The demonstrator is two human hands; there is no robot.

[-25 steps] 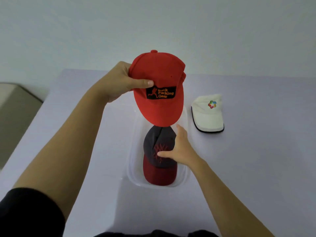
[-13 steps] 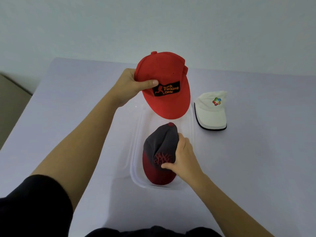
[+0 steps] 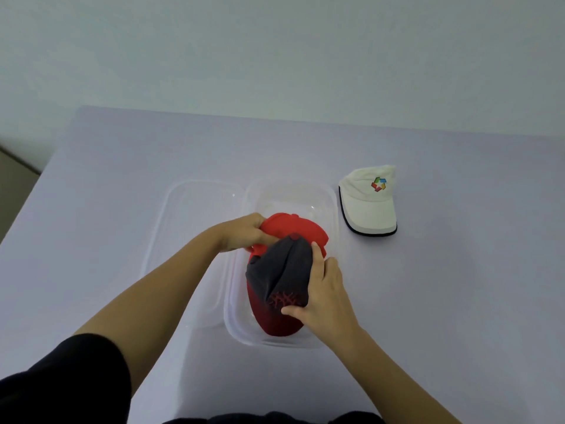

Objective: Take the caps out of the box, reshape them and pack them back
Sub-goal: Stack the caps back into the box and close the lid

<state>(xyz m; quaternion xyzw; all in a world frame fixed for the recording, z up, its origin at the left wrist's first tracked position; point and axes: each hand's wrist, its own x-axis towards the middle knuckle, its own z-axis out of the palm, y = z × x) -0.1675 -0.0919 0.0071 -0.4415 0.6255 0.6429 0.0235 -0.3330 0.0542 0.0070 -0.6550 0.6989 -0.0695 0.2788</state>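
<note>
I am looking down at a pale lilac table that is filling most of the view, with a plain grey-white wall running behind it. A clear plastic box is sitting in the middle of the table, and its clear lid is lying flat just beside it on the left, touching its side. Both of my bare forearms are reaching forward from dark sleeves into the box.

My left hand is gripping the red cap by its near left edge, fingers curled around the fabric, and is holding it low in the far half of the box. My right hand is grasping the dark grey cap with the red brim along its right side, thumb pressing near the red stitched emblem on its front. This cap is lying in the near half of the box, its crown overlapping the red cap and its brim pointing toward me.

A white cap with a small multicoloured logo is resting on the table just to the right of the box, outside it, brim toward me.
</note>
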